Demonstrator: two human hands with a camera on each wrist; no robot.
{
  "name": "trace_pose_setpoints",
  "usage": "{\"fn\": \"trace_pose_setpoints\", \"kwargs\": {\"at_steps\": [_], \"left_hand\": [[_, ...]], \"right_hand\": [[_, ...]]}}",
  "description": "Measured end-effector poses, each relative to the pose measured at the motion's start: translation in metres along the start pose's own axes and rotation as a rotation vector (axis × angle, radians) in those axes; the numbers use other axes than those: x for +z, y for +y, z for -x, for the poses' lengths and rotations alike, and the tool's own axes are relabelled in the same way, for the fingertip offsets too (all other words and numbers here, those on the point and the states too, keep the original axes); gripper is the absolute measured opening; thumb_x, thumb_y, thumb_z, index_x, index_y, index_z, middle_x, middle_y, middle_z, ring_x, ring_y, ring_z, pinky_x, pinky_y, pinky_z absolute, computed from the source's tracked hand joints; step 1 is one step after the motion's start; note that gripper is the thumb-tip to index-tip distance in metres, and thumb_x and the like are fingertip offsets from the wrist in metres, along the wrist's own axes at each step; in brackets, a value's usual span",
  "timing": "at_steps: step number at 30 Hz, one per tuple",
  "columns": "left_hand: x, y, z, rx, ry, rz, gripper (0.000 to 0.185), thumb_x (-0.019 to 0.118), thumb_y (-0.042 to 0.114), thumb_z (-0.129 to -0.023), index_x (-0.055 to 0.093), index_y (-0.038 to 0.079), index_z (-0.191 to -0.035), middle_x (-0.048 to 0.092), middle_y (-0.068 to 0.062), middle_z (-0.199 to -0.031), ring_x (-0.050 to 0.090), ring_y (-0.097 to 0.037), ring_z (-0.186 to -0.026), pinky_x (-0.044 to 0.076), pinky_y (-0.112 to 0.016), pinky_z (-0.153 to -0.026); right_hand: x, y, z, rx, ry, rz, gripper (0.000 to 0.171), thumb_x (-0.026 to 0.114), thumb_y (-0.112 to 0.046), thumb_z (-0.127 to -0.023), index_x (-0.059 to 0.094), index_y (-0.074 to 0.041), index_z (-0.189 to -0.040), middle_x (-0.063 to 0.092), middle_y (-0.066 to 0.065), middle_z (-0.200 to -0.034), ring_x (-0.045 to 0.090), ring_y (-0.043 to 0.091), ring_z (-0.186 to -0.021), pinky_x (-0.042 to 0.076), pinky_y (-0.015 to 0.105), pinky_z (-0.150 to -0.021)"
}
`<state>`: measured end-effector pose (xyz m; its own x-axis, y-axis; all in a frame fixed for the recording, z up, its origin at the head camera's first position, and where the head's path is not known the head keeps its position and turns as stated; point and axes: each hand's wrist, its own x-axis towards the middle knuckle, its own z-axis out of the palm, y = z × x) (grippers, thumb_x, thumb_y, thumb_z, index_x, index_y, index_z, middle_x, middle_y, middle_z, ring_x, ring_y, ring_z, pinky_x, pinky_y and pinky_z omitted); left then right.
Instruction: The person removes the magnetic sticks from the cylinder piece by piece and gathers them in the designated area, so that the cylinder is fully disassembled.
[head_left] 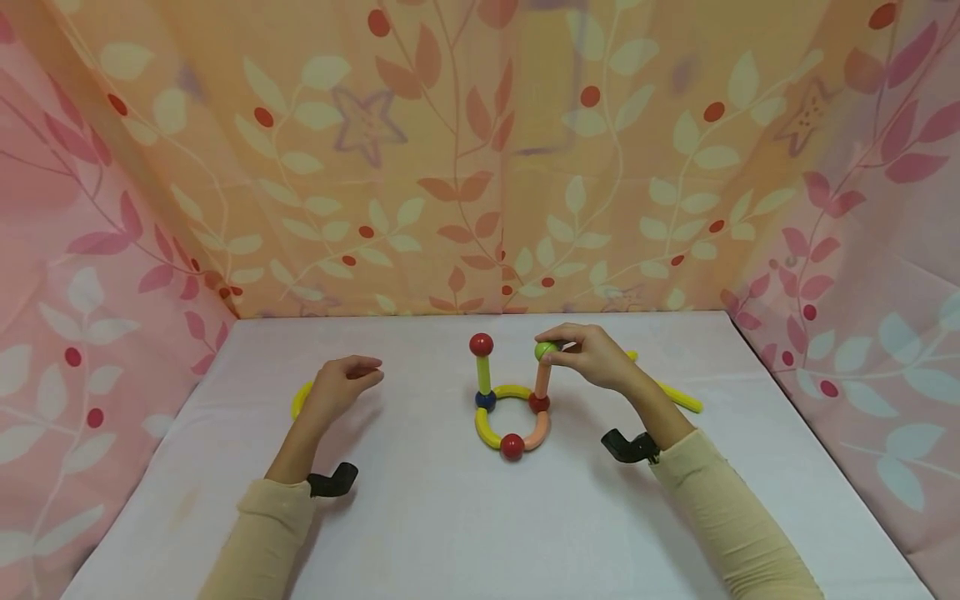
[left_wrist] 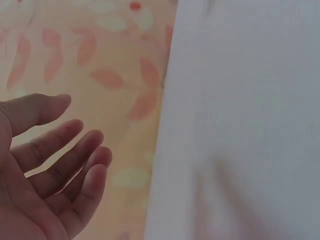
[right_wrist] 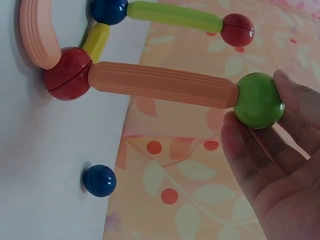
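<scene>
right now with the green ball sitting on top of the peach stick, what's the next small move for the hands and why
Probably ease the right hand off the green ball. The ball already sits on the end of the upright peach stick, which stands on a red ball in the ring, so letting go gently would test whether it holds. The left hand rests open on the table, holding nothing.

Staged recording booth: white tabletop enclosed by leaf-print orange and pink fabric backdrop, w/ magnetic toy rods.
</scene>
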<state>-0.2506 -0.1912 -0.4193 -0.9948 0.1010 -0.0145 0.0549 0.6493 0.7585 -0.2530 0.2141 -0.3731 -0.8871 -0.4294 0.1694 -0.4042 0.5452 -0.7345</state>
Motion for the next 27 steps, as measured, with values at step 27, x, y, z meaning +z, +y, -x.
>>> {"fn": "trace_pose_setpoints", "kwargs": {"at_steps": [27], "left_hand": [[0.149,0.098,0.018,0.319,-0.245,0.310,0.054,0.066,0.022,-0.094,0.048,0.010,-0.143,0.052,-0.014,-0.145,0.054,-0.032,-0.128,0.046,-0.048,-0.105]], "right_hand": [[0.005,0.003,0.000,-0.010,0.024,-0.034,0.035,0.071,-0.019,-0.089,0.068,-0.006,-0.121,0.070,0.012,-0.114,0.064,0.024,-0.101,0.055,0.041,-0.089]]}}
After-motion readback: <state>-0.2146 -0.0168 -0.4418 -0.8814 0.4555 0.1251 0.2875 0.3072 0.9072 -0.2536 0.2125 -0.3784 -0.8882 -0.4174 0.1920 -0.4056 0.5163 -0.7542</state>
